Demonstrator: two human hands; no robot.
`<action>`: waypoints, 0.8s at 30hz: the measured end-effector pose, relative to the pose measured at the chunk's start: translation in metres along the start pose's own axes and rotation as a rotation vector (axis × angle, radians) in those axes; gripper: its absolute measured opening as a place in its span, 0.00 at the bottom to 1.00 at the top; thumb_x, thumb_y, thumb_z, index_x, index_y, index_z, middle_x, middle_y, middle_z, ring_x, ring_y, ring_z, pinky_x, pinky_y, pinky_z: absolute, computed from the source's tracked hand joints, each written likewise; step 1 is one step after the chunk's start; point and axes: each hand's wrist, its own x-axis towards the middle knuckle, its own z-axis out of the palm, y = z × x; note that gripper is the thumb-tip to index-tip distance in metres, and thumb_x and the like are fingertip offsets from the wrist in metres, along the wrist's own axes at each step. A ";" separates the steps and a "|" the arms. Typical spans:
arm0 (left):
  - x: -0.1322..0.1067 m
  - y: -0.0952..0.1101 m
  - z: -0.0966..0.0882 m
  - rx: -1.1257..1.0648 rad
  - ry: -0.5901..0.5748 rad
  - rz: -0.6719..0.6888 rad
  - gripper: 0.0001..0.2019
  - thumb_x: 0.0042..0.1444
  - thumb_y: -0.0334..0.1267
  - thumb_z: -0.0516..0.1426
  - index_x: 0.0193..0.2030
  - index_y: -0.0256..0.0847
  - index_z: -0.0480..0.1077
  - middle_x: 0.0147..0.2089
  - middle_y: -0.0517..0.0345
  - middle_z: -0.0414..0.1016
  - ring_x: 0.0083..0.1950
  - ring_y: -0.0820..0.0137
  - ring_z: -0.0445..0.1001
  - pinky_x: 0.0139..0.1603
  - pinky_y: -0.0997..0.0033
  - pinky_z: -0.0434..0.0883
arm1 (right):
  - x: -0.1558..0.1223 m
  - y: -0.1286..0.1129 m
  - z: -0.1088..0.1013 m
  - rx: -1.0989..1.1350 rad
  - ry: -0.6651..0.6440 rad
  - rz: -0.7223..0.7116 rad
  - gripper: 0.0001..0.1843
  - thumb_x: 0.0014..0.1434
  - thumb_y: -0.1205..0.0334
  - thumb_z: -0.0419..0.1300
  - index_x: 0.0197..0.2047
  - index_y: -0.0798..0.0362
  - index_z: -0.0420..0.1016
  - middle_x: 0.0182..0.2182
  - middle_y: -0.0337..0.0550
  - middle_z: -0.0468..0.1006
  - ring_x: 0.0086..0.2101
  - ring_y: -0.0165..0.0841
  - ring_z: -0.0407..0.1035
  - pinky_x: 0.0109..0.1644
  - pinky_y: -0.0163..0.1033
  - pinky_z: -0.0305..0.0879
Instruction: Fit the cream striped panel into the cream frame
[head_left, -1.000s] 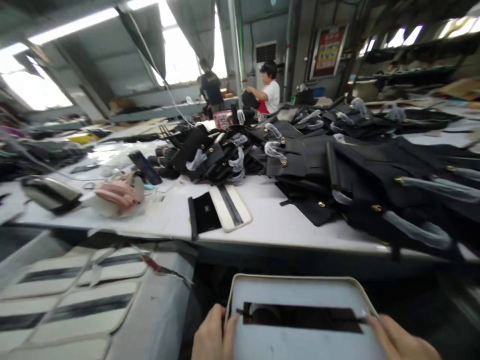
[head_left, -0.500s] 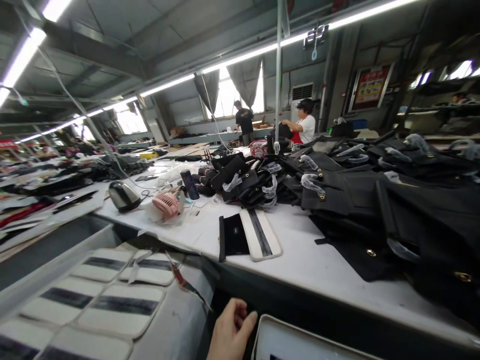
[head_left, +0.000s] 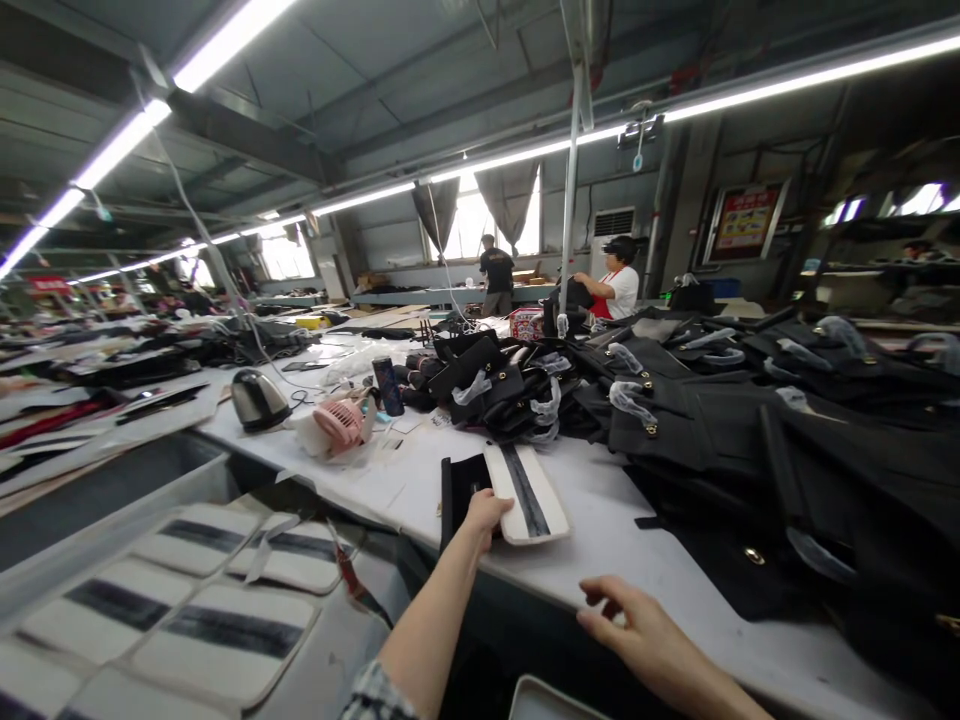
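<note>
At the very bottom edge, a pale corner (head_left: 555, 700) of something flat is just showing. Above it, the right hand (head_left: 637, 630) is hovering over the near edge of the white table (head_left: 600, 540). Its fingers are loosely spread and slightly curled, holding nothing.

To the left, a bare forearm with a plaid sleeve is stretching forward. The left hand (head_left: 486, 510) is resting on the table where a black piece (head_left: 465, 485) is lying against a striped panel (head_left: 529, 490), which is white with a dark band down its middle. The fingers are bending down onto the near end of both. It is not possible to tell whether they are gripping either one. A small label is showing on the black piece, too small to read.

At lower left, a panel stack (head_left: 225, 630) of similar white, dark-banded pieces is lying on a lower surface.

Farther along the table, a pink fan (head_left: 337, 422), a kettle (head_left: 257, 400) and a dark can (head_left: 388, 385) are sitting near each other. On the right, black bags (head_left: 675, 420) with gold studs and wrapped handles are piling up across the table.

In the distance, a person in white (head_left: 619, 285) and a person in black (head_left: 496, 275) are working. A red poster (head_left: 744, 220) is hanging on the wall, its writing too blurred to read.
</note>
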 end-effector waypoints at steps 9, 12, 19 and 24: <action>-0.147 0.010 -0.018 -0.261 -0.418 0.080 0.18 0.50 0.34 0.64 0.48 0.38 0.67 0.49 0.49 0.76 0.47 0.64 0.75 0.47 0.69 0.72 | 0.035 -0.028 -0.017 0.978 -0.165 0.222 0.27 0.55 0.45 0.65 0.48 0.59 0.70 0.41 0.53 0.78 0.36 0.38 0.74 0.41 0.42 0.71; -0.188 0.021 -0.020 -0.374 -0.542 0.046 0.22 0.55 0.42 0.62 0.55 0.42 0.65 0.54 0.49 0.74 0.53 0.61 0.73 0.51 0.67 0.71 | 0.019 -0.050 -0.018 1.096 -0.194 0.144 0.25 0.51 0.55 0.70 0.47 0.59 0.70 0.37 0.51 0.79 0.32 0.37 0.74 0.40 0.42 0.72; -0.209 0.042 -0.010 -0.439 -0.465 0.028 0.22 0.46 0.35 0.68 0.49 0.36 0.71 0.42 0.49 0.80 0.40 0.63 0.78 0.43 0.68 0.76 | -0.030 -0.067 -0.026 1.076 -0.411 0.008 0.23 0.51 0.58 0.70 0.49 0.58 0.75 0.39 0.51 0.80 0.35 0.37 0.76 0.41 0.39 0.73; -0.225 0.044 0.005 -0.558 -0.664 -0.010 0.23 0.44 0.39 0.70 0.47 0.37 0.72 0.40 0.53 0.79 0.38 0.67 0.78 0.41 0.71 0.76 | -0.055 -0.072 -0.058 1.022 -0.388 -0.017 0.19 0.47 0.59 0.72 0.42 0.57 0.79 0.36 0.47 0.81 0.33 0.36 0.76 0.39 0.39 0.74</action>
